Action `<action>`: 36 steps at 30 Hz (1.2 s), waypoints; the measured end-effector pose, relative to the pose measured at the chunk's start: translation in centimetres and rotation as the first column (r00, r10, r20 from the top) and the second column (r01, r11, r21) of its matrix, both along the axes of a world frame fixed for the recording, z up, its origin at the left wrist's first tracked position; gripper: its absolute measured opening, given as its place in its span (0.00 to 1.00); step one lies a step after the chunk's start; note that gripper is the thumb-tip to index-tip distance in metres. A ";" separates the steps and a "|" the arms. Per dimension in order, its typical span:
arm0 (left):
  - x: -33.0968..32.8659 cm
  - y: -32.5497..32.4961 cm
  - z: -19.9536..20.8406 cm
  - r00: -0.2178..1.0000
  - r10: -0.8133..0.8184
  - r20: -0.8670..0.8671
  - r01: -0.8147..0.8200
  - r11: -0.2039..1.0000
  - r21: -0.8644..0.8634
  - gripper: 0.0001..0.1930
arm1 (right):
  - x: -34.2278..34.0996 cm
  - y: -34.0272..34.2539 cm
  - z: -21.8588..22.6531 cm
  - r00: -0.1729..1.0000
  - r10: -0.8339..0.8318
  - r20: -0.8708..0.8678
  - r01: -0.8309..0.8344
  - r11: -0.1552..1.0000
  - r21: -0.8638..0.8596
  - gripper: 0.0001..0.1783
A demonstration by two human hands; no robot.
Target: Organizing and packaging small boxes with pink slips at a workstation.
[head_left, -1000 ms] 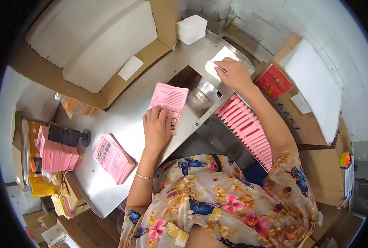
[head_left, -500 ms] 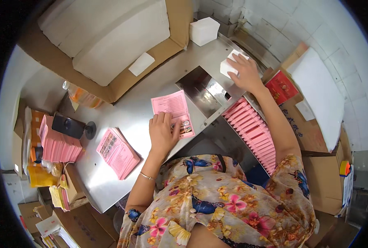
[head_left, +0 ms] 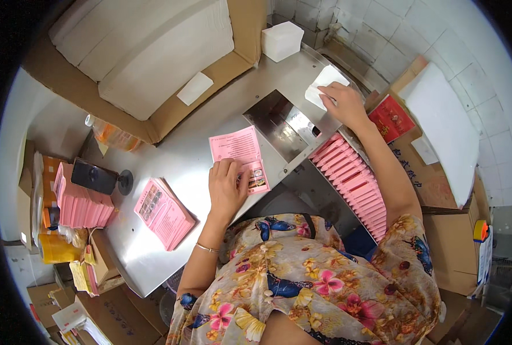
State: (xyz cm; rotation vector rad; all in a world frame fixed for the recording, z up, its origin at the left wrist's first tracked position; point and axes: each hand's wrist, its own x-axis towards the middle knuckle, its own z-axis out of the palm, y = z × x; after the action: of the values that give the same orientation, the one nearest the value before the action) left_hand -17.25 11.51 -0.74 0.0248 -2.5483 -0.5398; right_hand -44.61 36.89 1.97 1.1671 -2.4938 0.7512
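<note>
A pink printed paper sleeve lies on the metal table in front of me, its upper flap spread flat. My left hand is on its lower half, fingers bent and pressed to the paper. At the far right of the table is a small pile of white napkins. My right hand is at the pile's near edge, thumb and fingers closed on a napkin; how many sheets it has cannot be seen. A stack of pink printed sleeves lies to the left of my left hand.
Pink bundles fill a box below the table's right edge, beside a dark rectangular recess. A large carton of white material stands at the back. A white stack, a phone on a stand and a bottle surround the work area.
My right hand has drawn its spread fingers together, from lying over the white pile to pinching its near edge. The left hand stays on the pink sleeve.
</note>
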 end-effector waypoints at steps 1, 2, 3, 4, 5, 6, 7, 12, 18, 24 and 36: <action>0.0 0.0 0.1 1.000 -0.005 -0.011 0.005 1.000 0.002 0.10 | 0.2 0.0 0.1 1.000 0.002 0.000 -0.002 1.000 -0.004 0.12; 0.0 0.0 0.0 1.000 -0.010 -0.023 0.010 1.000 0.016 0.09 | 0.4 -0.2 0.4 0.999 -0.024 -0.041 0.026 0.998 0.051 0.14; 0.1 -0.1 -0.1 1.000 -0.007 -0.024 0.008 1.000 0.023 0.09 | 0.5 -0.4 0.6 0.995 -0.047 -0.083 0.055 0.993 0.105 0.15; 0.2 -0.1 -0.1 1.000 0.012 0.002 -0.012 0.999 0.050 0.09 | 0.3 -0.6 0.5 0.996 -0.043 -0.084 0.052 0.992 0.112 0.15; 0.3 0.1 0.1 0.999 0.029 0.026 -0.031 0.997 0.070 0.09 | -0.3 -0.6 0.2 0.965 -0.036 -0.258 0.056 0.996 0.070 0.18; 0.5 0.3 0.4 0.999 0.023 0.026 -0.024 0.997 0.070 0.09 | -1.0 -0.1 -0.2 0.906 -0.042 -0.422 0.059 0.998 0.027 0.21; 1.0 0.4 0.7 0.989 -0.018 0.145 -0.012 0.980 0.201 0.09 | -2.4 0.3 -0.8 0.906 -0.047 -0.422 0.066 0.997 0.029 0.21; 4.5 -0.5 0.8 0.937 -0.182 0.299 0.004 0.859 0.512 0.14 | -1.2 -1.6 -0.5 0.991 -0.059 -0.121 0.039 0.986 -0.161 0.24; 2.8 -0.2 -0.1 0.953 -0.006 0.304 0.052 0.988 -0.143 0.28 | 13.4 -6.8 -2.3 0.662 0.719 -0.209 -0.742 0.669 -0.049 0.19; 0.8 0.7 -1.1 0.987 0.003 0.160 0.007 0.998 -0.062 0.37 | 12.9 -7.8 -3.4 0.817 0.560 -0.136 -0.551 0.828 0.103 0.20; 1.1 1.9 -0.7 0.997 0.042 0.069 -0.047 0.997 0.067 0.46 | 9.3 -12.1 -4.9 0.873 0.486 0.041 -0.471 0.820 0.326 0.10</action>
State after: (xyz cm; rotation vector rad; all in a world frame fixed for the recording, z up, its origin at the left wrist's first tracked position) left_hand -16.19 13.36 -1.40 0.1258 -2.5868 -0.6191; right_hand -35.31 24.74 -2.94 1.9570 -2.3614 0.4108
